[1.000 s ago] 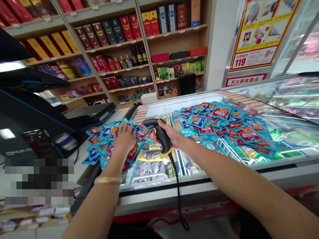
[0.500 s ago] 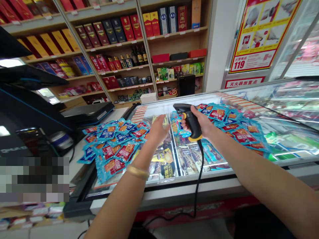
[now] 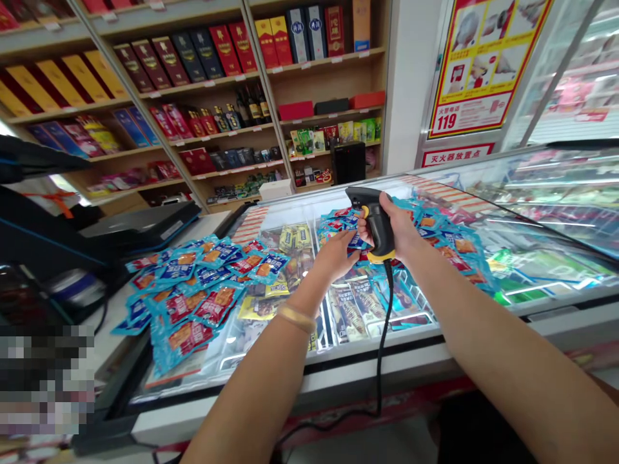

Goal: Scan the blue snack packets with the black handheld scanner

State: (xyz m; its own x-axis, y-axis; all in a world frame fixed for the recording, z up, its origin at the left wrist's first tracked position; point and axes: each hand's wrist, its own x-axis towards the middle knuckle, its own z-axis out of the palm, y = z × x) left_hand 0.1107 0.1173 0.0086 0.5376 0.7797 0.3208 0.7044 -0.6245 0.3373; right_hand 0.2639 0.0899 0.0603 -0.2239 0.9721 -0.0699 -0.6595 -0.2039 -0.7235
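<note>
Right hand (image 3: 400, 224) of mine grips scanner (image 3: 380, 231) by handle, likely for easy aiming; my left hand (image 3: 333, 259) touches blue packets (image 3: 358, 241), grip unclear.

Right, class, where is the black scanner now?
In the head view, the black scanner is right of centre, in the right hand, near the left hand, with blue packets behind it.

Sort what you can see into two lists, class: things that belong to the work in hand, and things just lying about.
In the work:
scanner, in the right hand
its cable
right pile of packets, at the left hand
left pile of packets

Just about:
poster
bottles
white box
</note>
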